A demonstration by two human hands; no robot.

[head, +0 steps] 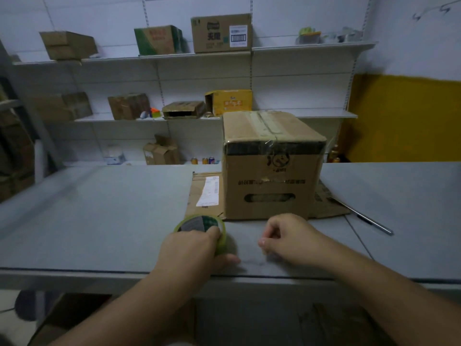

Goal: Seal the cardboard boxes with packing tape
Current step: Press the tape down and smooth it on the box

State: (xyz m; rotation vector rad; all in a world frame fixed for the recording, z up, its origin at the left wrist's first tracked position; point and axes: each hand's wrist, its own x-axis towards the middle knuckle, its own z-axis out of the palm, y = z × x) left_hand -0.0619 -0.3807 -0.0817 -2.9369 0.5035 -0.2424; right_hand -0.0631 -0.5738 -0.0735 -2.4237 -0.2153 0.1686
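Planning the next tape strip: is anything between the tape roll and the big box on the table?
Nothing visible blocks it. The tape roll, gripped by the left hand, sits just short of the cardboard box; only bare table and flattened cardboard lie between.

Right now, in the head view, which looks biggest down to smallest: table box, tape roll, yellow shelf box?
1. Table box
2. Tape roll and yellow shelf box look alike; the roll is nearer, so unranked.
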